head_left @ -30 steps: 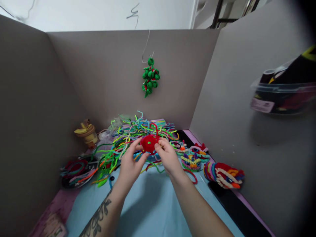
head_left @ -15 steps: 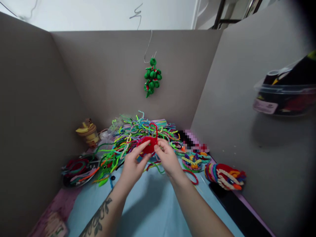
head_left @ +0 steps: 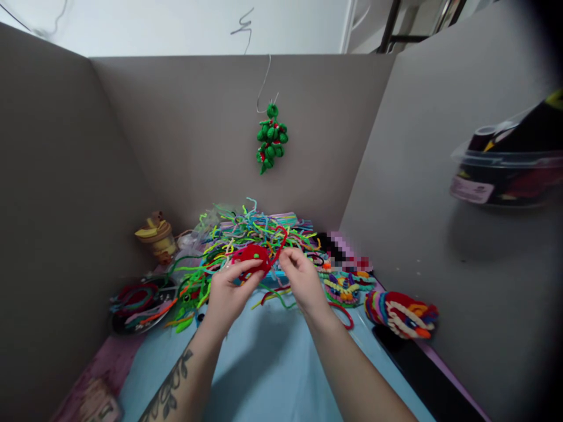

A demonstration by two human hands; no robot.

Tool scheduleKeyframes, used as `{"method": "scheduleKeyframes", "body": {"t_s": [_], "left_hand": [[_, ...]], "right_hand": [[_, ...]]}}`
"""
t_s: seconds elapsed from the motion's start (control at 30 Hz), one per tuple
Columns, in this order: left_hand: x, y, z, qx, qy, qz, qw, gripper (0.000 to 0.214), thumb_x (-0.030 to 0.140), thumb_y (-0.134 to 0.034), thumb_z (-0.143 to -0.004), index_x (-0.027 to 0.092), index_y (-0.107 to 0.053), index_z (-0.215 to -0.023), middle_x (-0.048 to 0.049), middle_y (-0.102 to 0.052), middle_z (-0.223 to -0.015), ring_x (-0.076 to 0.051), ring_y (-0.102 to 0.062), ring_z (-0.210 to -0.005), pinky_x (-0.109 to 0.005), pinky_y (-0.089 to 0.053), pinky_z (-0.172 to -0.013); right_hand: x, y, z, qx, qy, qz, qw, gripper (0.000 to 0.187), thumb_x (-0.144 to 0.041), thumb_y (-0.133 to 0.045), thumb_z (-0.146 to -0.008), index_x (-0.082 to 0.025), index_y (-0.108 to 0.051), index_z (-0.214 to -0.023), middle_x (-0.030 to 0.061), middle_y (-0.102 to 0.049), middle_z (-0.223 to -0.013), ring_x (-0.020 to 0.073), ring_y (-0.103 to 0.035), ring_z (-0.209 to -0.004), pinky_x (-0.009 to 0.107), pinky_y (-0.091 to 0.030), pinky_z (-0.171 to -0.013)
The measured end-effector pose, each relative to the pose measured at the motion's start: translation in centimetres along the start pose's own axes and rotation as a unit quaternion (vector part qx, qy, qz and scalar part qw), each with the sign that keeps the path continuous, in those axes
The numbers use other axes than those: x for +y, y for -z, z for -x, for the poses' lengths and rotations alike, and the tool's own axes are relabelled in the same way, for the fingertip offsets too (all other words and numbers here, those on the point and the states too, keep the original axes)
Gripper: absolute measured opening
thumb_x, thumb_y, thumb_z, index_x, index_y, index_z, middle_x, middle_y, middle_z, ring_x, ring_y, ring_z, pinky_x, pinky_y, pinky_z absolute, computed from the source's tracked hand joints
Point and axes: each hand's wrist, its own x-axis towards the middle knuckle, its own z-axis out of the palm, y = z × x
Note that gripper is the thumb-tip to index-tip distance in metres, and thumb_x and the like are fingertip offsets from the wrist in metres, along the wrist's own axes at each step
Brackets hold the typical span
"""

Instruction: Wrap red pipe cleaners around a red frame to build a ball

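My left hand (head_left: 231, 290) pinches a rounded red pipe-cleaner piece (head_left: 250, 253) that has small green spots on it. From its right side a loose red pipe cleaner (head_left: 285, 235) runs up and curls over at the tip. My right hand (head_left: 301, 278) is closed in a pinch against that strand, a short gap away from the rounded part. Its fingers partly hide the exact grip. Both hands are raised above the blue table cover (head_left: 259, 375), in front of a heap of multicoloured pipe cleaners (head_left: 259, 225).
A dark dish of pipe cleaners (head_left: 143, 308) and a yellow-brown pot (head_left: 156, 237) stand at left. Colourful finished pieces (head_left: 402, 313) lie at right beside a black strip (head_left: 413, 357). Grey panels enclose the table; a green ornament (head_left: 271, 138) hangs behind, a clear bin (head_left: 505, 176) on the right.
The hands have moved apart: my left hand shifted left with the red piece, turning it so green spots show. The loose red strand now leans to the right, by my right fingertips.
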Motion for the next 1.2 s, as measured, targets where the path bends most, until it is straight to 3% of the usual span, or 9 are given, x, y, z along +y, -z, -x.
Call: {"method": "scheduleKeyframes", "body": {"t_s": [0.13,0.3,0.4,0.57,0.63,0.73,0.83,1.03,1.2], "left_hand": [[-0.3,1.1,-0.3,-0.024,0.047,0.022,0.998,0.021,0.032,-0.070,-0.074,0.021,-0.074,-0.091,-0.0046,-0.075,-0.087,-0.020,-0.068,-0.080,-0.029,-0.052,-0.076],[-0.6,1.8,-0.5,-0.074,0.106,0.107,0.986,0.025,0.033,-0.075,-0.068,0.019,-0.075,-0.089,-0.0062,-0.075,-0.084,-0.020,-0.068,-0.076,-0.026,-0.052,-0.065],[-0.5,1.9,-0.4,-0.097,0.119,0.149,0.977,0.024,0.031,-0.076,-0.066,0.020,-0.075,-0.086,-0.0053,-0.075,-0.084,-0.017,-0.067,-0.072,-0.023,-0.050,-0.061],[-0.5,1.8,-0.4,-0.106,0.137,0.184,0.968,0.023,0.030,-0.077,-0.064,0.019,-0.075,-0.084,-0.0051,-0.075,-0.081,-0.015,-0.065,-0.066,-0.022,-0.050,-0.059],[-0.7,1.8,-0.5,-0.098,0.140,0.183,0.968,0.025,0.030,-0.077,-0.064,0.018,-0.075,-0.085,-0.0060,-0.074,-0.081,-0.016,-0.065,-0.066,-0.023,-0.051,-0.059],[-1.0,1.7,-0.6,-0.074,0.137,0.176,0.972,0.027,0.031,-0.077,-0.065,0.017,-0.075,-0.088,-0.0078,-0.075,-0.084,-0.018,-0.067,-0.071,-0.025,-0.052,-0.062],[-1.0,1.7,-0.7,-0.061,0.130,0.161,0.976,0.029,0.032,-0.077,-0.065,0.016,-0.075,-0.089,-0.0097,-0.075,-0.086,-0.022,-0.068,-0.077,-0.028,-0.054,-0.065],[-0.5,1.6,-0.6,-0.071,0.118,0.143,0.980,0.027,0.032,-0.077,-0.065,0.017,-0.075,-0.086,-0.0095,-0.075,-0.086,-0.023,-0.069,-0.081,-0.030,-0.055,-0.069],[-0.5,1.7,-0.6,-0.073,0.116,0.142,0.980,0.025,0.030,-0.076,-0.065,0.017,-0.076,-0.087,-0.0091,-0.075,-0.087,-0.023,-0.069,-0.081,-0.030,-0.054,-0.071]], "right_hand": [[0.8,1.4,-1.0,0.066,0.051,0.027,0.996,0.020,-0.029,-0.058,-0.078,-0.020,-0.060,-0.096,0.0023,-0.058,-0.084,0.0162,-0.055,-0.075,0.029,-0.045,-0.069],[1.7,2.2,-1.5,0.071,0.081,0.053,0.993,0.031,-0.025,-0.057,-0.079,-0.021,-0.061,-0.109,0.0037,-0.058,-0.085,0.0163,-0.055,-0.073,0.030,-0.048,-0.067],[1.5,2.5,-1.5,0.082,0.105,0.080,0.988,0.026,-0.024,-0.056,-0.080,-0.021,-0.064,-0.105,0.0051,-0.060,-0.089,0.0172,-0.057,-0.076,0.031,-0.048,-0.067],[0.8,2.8,-1.5,0.084,0.155,0.100,0.979,0.010,-0.023,-0.058,-0.079,-0.020,-0.067,-0.080,0.0048,-0.061,-0.084,0.0191,-0.057,-0.082,0.032,-0.047,-0.071],[0.6,2.6,-1.3,0.082,0.140,0.068,0.984,0.007,-0.025,-0.061,-0.077,-0.020,-0.067,-0.077,0.0040,-0.061,-0.082,0.0187,-0.057,-0.080,0.032,-0.047,-0.070],[0.0,1.9,-0.8,0.064,0.049,-0.047,0.996,0.010,-0.030,-0.065,-0.075,-0.021,-0.064,-0.079,0.0007,-0.060,-0.072,0.0154,-0.056,-0.066,0.029,-0.047,-0.061],[-0.7,0.8,-0.1,0.054,-0.021,-0.155,0.986,0.017,-0.032,-0.068,-0.070,-0.021,-0.060,-0.080,-0.0018,-0.060,-0.067,0.0133,-0.055,-0.058,0.027,-0.047,-0.057],[-1.7,-0.6,1.0,0.046,-0.008,-0.148,0.988,0.013,-0.028,-0.069,-0.070,-0.020,-0.060,-0.074,-0.0019,-0.061,-0.068,0.0125,-0.056,-0.064,0.024,-0.045,-0.061],[-1.7,-0.7,1.0,0.019,-0.036,-0.159,0.986,0.013,-0.028,-0.070,-0.068,-0.019,-0.061,-0.073,-0.0028,-0.062,-0.067,0.0124,-0.055,-0.063,0.025,-0.044,-0.063]]}}
